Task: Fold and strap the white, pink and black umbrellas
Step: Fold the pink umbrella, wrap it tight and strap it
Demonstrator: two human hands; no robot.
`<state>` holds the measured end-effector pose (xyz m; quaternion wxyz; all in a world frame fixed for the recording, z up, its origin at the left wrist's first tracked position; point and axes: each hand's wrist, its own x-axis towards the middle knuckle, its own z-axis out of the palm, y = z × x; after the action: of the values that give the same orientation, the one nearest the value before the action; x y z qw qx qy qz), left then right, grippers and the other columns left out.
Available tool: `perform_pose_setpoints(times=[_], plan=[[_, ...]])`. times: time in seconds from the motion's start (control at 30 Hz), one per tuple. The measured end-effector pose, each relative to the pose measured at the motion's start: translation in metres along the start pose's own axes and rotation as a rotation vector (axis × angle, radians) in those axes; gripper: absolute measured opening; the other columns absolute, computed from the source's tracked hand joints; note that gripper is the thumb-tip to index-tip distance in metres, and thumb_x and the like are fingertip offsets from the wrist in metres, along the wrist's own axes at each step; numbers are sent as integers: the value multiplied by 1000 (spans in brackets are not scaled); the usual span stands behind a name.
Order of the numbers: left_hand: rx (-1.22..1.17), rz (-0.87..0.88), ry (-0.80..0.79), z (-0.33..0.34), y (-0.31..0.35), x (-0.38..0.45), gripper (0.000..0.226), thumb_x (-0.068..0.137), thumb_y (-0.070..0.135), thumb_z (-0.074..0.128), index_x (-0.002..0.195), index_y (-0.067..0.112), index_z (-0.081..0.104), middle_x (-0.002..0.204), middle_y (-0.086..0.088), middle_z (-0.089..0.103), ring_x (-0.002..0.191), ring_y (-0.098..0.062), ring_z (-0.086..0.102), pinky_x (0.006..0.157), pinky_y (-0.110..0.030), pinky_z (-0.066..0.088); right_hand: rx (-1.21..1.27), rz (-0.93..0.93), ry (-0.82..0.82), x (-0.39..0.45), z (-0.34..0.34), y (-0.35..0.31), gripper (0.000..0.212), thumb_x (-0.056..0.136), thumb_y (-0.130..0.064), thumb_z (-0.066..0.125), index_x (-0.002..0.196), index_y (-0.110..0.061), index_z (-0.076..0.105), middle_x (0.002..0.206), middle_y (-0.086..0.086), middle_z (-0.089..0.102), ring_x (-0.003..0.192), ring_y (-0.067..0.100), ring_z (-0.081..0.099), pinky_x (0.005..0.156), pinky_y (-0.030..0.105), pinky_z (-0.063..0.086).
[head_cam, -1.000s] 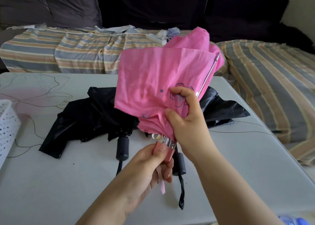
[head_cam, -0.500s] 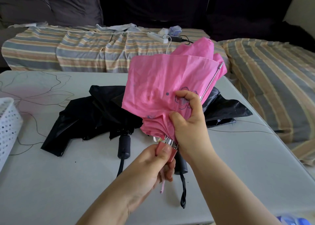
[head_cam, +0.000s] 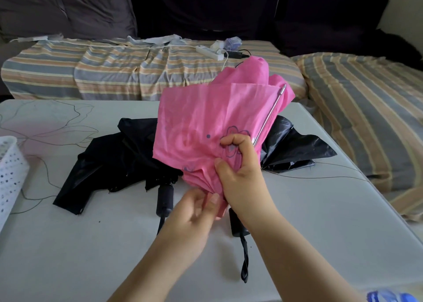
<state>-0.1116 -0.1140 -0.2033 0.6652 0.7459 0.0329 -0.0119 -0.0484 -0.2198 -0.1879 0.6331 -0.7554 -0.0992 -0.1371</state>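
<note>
Right now we hold the pink umbrella (head_cam: 212,127) up over the middle of the grey table (head_cam: 320,221), its canopy loose and crumpled, fanning upward and away from us, with a flower print showing near the lower right of the fabric. Our right hand (head_cam: 240,173) grips the gathered cloth low down, fingers curled over the printed flower and thumb pressed against the pleats on the near side. A silver rib (head_cam: 270,114) runs up from just beside those fingers to a tip at the canopy's upper right edge. Our left hand (head_cam: 199,212) sits just below, thumb and fingers pinching the bunched bottom of the pink fabric; the handle is hidden behind both hands, so we cannot tell whether the left hand has hold of it as well. Behind and beneath the pink one, black umbrella fabric (head_cam: 119,159) lies spread flat on the table, spilling out to the left and to the right. Two black handles point toward us: one (head_cam: 164,198) just left of our left hand, the other (head_cam: 237,226) partly hidden under our right wrist, with a black wrist strap (head_cam: 245,262) trailing along the table. A white perforated basket (head_cam: 9,171) shows at the left edge. Beyond the table stands a couch under a striped cover (head_cam: 103,72), with a white power strip (head_cam: 209,52) lying on it.
</note>
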Motion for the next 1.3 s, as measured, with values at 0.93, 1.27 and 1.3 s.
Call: perform_pose_setpoints(times=[0.93, 1.27, 1.3], plan=[[-131, -300, 443, -32, -9, 25, 89, 94, 40, 53, 146, 38, -20, 103, -26, 67, 33, -26, 54, 36, -34, 49, -390, 233, -214, -10, 13, 3, 51, 88, -44, 61, 135, -34, 45, 125, -5, 46, 106, 8, 51, 92, 22, 45], [487, -217, 240, -41, -16, 18, 58, 90, 53, 48, 144, 47, 26, 127, -3, 62, 108, -27, 62, 84, -29, 46, -194, 414, -428, -14, 28, -3, 42, 95, -3, 34, 108, -27, 66, 104, 9, 70, 88, 37, 68, 73, 44, 58], [573, -205, 255, -41, -16, 18, 66, 89, 53, 51, 147, 41, 23, 129, -3, 61, 112, -27, 60, 83, -28, 43, -173, 446, -448, -15, 29, -3, 43, 94, -1, 33, 109, -25, 65, 97, 13, 72, 84, 38, 68, 69, 44, 58]])
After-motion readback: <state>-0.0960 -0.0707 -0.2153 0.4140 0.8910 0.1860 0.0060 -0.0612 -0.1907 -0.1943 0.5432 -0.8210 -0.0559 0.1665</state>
